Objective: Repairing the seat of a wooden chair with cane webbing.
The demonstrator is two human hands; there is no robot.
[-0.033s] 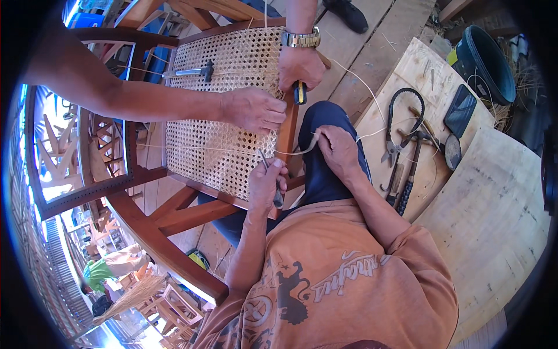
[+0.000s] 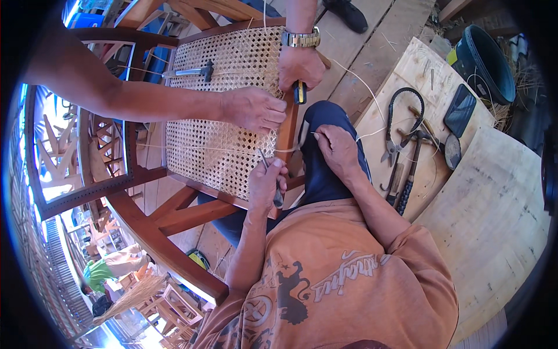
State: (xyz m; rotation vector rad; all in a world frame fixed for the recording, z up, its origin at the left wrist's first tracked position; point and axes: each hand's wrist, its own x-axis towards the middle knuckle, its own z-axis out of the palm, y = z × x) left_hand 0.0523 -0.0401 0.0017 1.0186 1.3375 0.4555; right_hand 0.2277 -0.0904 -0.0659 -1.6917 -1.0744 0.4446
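Note:
My left hand [image 2: 267, 183] is closed around an awl-like tool [image 2: 263, 158], its thin metal tip at the edge of the woven cane seat [image 2: 215, 160]. Over my knee, my right hand [image 2: 338, 148] pinches a pale cane strand [image 2: 371, 135] that trails off to its right. A short light end pokes out past the fingertips. Beside them a curved strip [image 2: 290, 150] runs from the seat edge over my knee; whether my fingers touch it I cannot tell. The seat sits in a reddish-brown wooden chair frame [image 2: 288, 131].
Another person's hand [image 2: 256, 109] presses on the cane; their watch-wearing hand [image 2: 302, 67] holds a black-and-yellow tool [image 2: 300, 93]. A hammer [image 2: 192, 72] lies on the seat. At right, a board [image 2: 372, 174] carries pruning shears [image 2: 392, 152], another hammer [image 2: 414, 157] and a phone [image 2: 460, 110]. Behind stands a dark bucket [image 2: 485, 64].
The curved strip has swung left, away from my right fingertips. Both my hands and the other person's hands stay almost where they were.

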